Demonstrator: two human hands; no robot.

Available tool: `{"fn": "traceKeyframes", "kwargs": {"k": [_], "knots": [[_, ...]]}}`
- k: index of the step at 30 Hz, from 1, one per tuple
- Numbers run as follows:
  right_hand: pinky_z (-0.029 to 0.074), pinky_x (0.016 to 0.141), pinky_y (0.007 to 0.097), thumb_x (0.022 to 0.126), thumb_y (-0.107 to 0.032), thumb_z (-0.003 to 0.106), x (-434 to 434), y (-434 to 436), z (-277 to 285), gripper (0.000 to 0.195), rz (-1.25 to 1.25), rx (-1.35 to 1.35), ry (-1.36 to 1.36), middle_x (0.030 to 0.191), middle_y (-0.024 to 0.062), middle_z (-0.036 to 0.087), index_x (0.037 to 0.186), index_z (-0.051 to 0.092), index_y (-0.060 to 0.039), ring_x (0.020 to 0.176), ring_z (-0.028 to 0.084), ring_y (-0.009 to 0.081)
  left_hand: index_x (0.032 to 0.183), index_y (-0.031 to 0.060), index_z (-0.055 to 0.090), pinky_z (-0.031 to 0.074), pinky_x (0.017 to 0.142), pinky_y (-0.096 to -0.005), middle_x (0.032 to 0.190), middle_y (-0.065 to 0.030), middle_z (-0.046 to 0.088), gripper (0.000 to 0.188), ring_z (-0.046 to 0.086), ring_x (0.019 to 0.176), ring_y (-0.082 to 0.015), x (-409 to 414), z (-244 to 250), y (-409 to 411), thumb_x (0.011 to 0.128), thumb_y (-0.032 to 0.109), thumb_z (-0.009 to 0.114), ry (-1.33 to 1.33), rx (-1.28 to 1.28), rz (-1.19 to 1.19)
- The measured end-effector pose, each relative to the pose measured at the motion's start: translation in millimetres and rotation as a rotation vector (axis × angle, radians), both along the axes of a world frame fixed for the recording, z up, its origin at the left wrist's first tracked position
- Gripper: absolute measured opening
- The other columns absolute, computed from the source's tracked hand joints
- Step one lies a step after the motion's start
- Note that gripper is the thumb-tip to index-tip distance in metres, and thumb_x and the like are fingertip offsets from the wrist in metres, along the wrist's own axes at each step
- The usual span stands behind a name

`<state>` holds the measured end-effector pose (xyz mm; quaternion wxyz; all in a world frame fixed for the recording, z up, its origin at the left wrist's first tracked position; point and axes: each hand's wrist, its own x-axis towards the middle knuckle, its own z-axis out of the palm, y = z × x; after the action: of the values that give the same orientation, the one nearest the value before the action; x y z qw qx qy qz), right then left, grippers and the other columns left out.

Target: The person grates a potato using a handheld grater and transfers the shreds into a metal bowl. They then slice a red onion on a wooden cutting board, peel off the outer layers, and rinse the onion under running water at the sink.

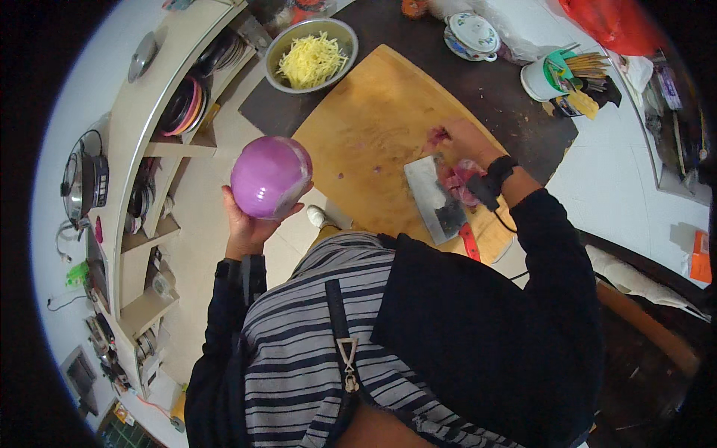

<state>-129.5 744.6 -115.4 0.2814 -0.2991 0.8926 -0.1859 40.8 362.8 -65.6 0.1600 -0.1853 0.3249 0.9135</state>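
Note:
My left hand (252, 224) holds up a glossy, round purple object (269, 176) from below, with a pale patch along its right side; whether it is a bowl is unclear. My right hand (462, 137) is low over the right part of a wooden cutting board (358, 129), its fingers at a small dark red piece (438, 135). The finger closure there is blurred. Just below that hand, reddish meat (465, 179), perhaps in thin plastic, lies beside a cleaver (431, 196) with a red handle. Small reddish scraps dot the board.
A metal bowl (271, 61) of shredded pale yellow food stands at the board's upper left corner. Beyond are a lidded floral pot (470, 36) and a white container (535, 81) of chopsticks and utensils. Shelves (131, 134) with dishes line the left. A red bag (616, 22) lies upper right.

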Motion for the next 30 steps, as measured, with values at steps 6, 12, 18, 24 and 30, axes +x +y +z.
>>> {"fn": "traceKeyframes", "kwargs": {"k": [6,12,18,24,30], "knots": [[0.045,0.073,0.0375,0.068,-0.005,0.062,61,-65,-81,0.019,0.048,-0.304,0.149,0.092,0.0102,0.055,0.086,0.059,-0.0082,0.089,0.054,0.0319,0.141,0.0154,0.020,0.050,0.083,-0.0539,0.140,-0.0211,0.028,0.101,0.033,0.123,-0.0499,2,-1,-13,0.067,0.082,0.041,0.059,0.044,-0.029],[0.046,0.075,0.0389,0.075,-0.011,0.056,77,-99,-96,0.013,0.107,-0.183,0.363,0.092,0.0122,0.055,0.088,0.057,-0.0078,0.091,0.055,0.0312,0.141,0.0158,0.020,0.050,0.084,-0.0533,0.140,-0.0206,0.028,0.101,0.032,0.123,-0.0499,10,-8,-36,0.067,0.081,0.042,0.077,0.079,-0.006],[0.046,0.072,0.0407,0.077,-0.007,0.053,55,-118,-88,0.019,-0.193,-0.338,0.065,0.090,0.0161,0.058,0.096,0.057,-0.0063,0.085,0.057,0.0344,0.141,0.0158,0.020,0.051,0.083,-0.0529,0.139,-0.0212,0.028,0.100,0.033,0.123,-0.0494,13,-4,-53,0.068,0.080,0.043,0.076,0.105,0.019],[0.046,0.077,0.0395,0.069,0.003,0.057,43,-139,-83,0.029,-0.167,-0.227,0.202,0.090,0.0174,0.058,0.096,0.056,-0.0058,0.086,0.056,0.0361,0.141,0.0145,0.020,0.052,0.082,-0.0514,0.138,-0.0219,0.031,0.101,0.036,0.121,-0.0487,15,0,-65,0.068,0.082,0.039,0.016,0.039,0.059],[0.048,0.067,0.0362,0.070,-0.001,0.058,72,-158,-85,0.020,0.010,-0.429,-0.005,0.087,0.0136,0.056,0.090,0.057,-0.0053,0.080,0.058,0.0309,0.141,0.0137,0.020,0.051,0.083,-0.0502,0.138,-0.0221,0.031,0.101,0.036,0.122,-0.0479,17,-6,-75,0.069,0.084,0.033,0.040,0.052,0.054]]}}
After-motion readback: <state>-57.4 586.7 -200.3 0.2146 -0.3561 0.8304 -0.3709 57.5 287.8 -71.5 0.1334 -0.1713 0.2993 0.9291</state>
